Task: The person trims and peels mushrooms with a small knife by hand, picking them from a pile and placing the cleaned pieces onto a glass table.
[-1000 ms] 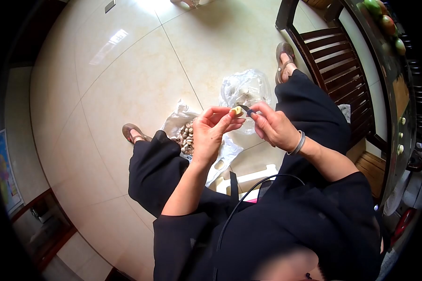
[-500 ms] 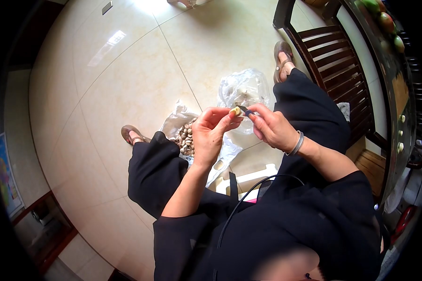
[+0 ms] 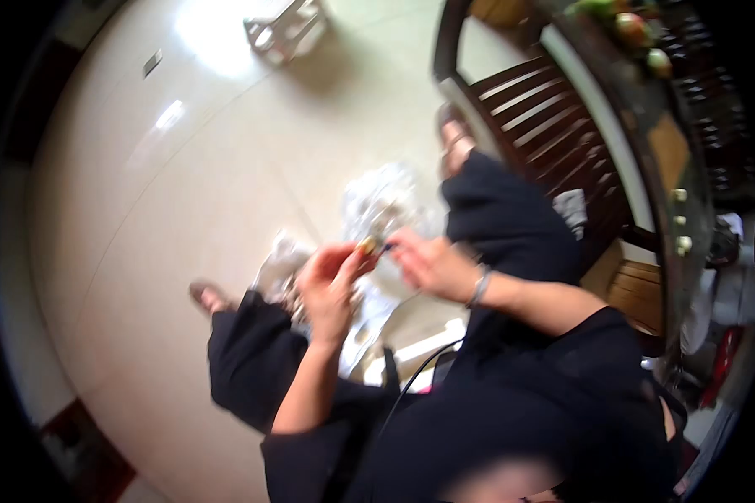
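Observation:
Between the thumb and fingers of my left hand [image 3: 329,289] is a small yellowish piece [image 3: 367,245], its kind unclear through the blur. My right hand [image 3: 434,267] grips a small dark-handled knife [image 3: 387,248] close beside that piece. Only a little of the knife shows past the fingers. Below my left hand lies an open white plastic bag [image 3: 274,261] with many small brown and pale rounded pieces [image 3: 298,308] in it, partly hidden by the hand. A clear plastic bag [image 3: 382,197] lies on the floor just beyond both hands.
A slatted dark wooden chair [image 3: 554,126] stands at the right. Beside it is a table [image 3: 617,92] with fruit [image 3: 633,29] and several small pale pieces [image 3: 684,245] along it. A small stool [image 3: 285,32] and a dark flat object [image 3: 153,63] are on the tiled floor [image 3: 168,251].
The view has shifted and blurred, so hands and bags appear lower and further left, and the stool shows more fully. Both hands keep hold of the piece and the knife.

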